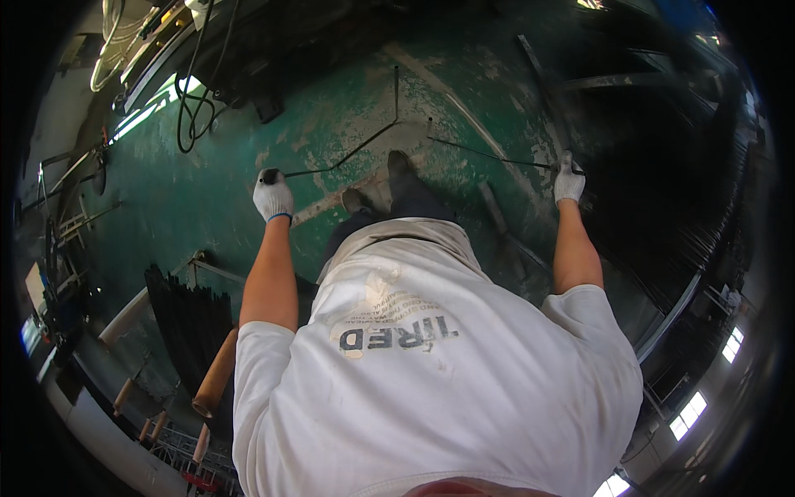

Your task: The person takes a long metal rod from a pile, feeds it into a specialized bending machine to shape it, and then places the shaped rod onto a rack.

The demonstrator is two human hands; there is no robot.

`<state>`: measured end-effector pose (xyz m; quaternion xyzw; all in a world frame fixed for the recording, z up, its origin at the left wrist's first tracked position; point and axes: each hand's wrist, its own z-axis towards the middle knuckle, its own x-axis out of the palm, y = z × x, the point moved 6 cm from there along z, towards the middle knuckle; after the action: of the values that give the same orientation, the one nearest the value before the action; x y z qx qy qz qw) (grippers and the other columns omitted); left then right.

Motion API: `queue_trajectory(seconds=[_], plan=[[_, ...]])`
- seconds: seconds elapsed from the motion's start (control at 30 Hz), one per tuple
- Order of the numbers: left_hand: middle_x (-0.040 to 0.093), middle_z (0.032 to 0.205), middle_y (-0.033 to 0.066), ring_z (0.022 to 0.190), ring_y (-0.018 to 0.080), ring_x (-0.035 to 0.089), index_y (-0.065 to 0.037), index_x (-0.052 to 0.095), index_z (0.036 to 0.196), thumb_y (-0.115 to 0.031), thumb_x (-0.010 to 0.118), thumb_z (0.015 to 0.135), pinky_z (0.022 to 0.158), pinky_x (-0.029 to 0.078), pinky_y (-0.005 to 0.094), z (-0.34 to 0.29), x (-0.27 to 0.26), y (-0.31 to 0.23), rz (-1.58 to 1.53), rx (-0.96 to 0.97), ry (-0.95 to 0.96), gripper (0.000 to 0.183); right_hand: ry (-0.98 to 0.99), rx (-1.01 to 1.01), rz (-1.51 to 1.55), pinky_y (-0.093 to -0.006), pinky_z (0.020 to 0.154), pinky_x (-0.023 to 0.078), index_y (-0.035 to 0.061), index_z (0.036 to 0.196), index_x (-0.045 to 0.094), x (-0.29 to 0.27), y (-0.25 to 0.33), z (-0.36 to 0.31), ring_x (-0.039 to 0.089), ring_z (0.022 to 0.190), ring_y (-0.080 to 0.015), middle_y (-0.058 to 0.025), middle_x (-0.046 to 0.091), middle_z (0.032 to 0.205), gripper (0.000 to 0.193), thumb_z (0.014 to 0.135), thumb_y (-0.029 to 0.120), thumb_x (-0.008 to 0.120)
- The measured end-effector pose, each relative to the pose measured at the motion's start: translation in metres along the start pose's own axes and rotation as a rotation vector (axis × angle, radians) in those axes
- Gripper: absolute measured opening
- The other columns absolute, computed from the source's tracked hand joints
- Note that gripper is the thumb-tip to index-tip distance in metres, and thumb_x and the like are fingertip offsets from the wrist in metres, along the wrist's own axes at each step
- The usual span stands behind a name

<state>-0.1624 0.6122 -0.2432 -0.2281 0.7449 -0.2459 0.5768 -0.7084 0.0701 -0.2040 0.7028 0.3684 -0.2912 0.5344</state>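
Observation:
Both my hands wear white knit gloves and are held out wide to the sides. My left hand (pixel 273 195) is closed around the end of a thin dark bent rod (pixel 364 147), which runs ahead and inward, then turns straight away from me. On the other side, my right hand (pixel 569 180) grips a second thin dark bent rod (pixel 472 151). That one reaches inward toward the middle, with a short upturned end. The far parts of the two rods come near each other in front of my shoes (pixel 401 163) but are apart.
Beneath me is a worn green floor (pixel 224 178). A large pile of long black rods (pixel 687 199) lies at the right. Black cable loops (pixel 195 116) hang at the far left. Closer on the left are a black bundle (pixel 184 319) and a brown tube (pixel 217 373). A flat bar (pixel 494 207) lies on the floor.

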Motion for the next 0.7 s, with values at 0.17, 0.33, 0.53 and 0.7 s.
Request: queue_trajectory(seconds=[0.17,0.33,0.53,0.7], plan=[[0.08,0.104,0.0161,0.098,0.0358,0.076,-0.007,0.077,0.11,-0.019,0.071,0.102,0.089,0.057,0.0426,0.004,0.004,0.006,0.028,0.095,0.099,0.016,-0.355,0.004,-0.084,-0.0565,0.095,0.054,-0.0067,0.11,0.078,0.006,-0.054,-0.06,0.071,0.112,-0.0499,-0.0328,0.076,0.113,0.064,0.109,0.055,0.058],[0.08,0.105,0.0175,0.101,0.0365,0.075,-0.006,0.078,0.113,-0.023,0.073,0.101,0.09,0.056,0.0431,0.002,-0.003,0.014,0.087,0.18,0.192,0.022,-0.244,0.112,-0.115,-0.0593,0.094,0.053,-0.0045,0.105,0.078,0.067,-0.016,-0.146,0.07,0.109,-0.0518,-0.0342,0.075,0.108,0.072,0.108,0.063,0.054],[0.078,0.109,0.0194,0.105,0.0418,0.073,-0.009,0.078,0.113,-0.025,0.071,0.102,0.092,0.056,0.0463,-0.008,-0.01,0.009,0.197,0.192,0.232,0.021,0.096,-0.196,-0.06,-0.0589,0.085,0.053,0.002,0.103,0.077,0.173,0.065,-0.25,0.07,0.1,-0.0523,-0.0305,0.074,0.098,0.061,0.112,0.056,0.05],[0.077,0.108,0.0206,0.104,0.0455,0.072,-0.011,0.077,0.111,-0.026,0.069,0.102,0.088,0.057,0.0505,-0.015,-0.008,0.03,0.131,0.26,0.252,0.019,0.35,-0.525,-0.021,-0.0556,0.086,0.057,0.0015,0.093,0.069,0.256,0.139,-0.339,0.071,0.099,-0.0492,-0.0286,0.073,0.095,0.048,0.111,0.043,0.053]])
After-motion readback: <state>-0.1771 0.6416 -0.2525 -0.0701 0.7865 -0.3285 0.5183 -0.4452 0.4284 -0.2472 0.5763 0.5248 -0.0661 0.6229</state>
